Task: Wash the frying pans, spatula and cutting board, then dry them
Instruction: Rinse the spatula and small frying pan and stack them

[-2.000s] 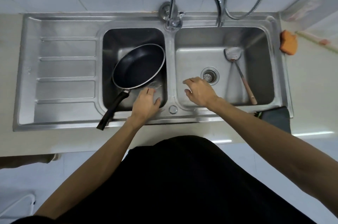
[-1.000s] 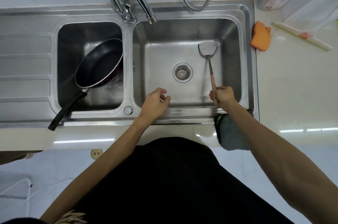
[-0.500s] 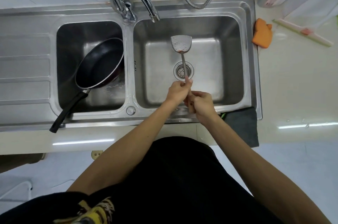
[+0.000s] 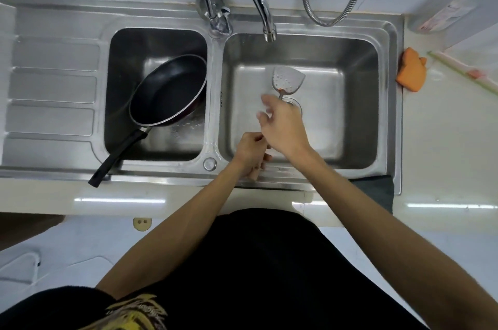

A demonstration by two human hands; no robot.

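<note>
two hands meet over the right basin (image 4: 350, 65). the left hand (image 4: 249, 153) curls round the handle end of the spatula (image 4: 289, 79); the right hand (image 4: 283, 127) hangs loose-fingered above its shaft. light, stiff, likely wet-slick: grip the handle, not the blade.

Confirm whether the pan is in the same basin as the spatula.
No: the pan leans in the left basin, while the spatula is over the right basin.
</note>
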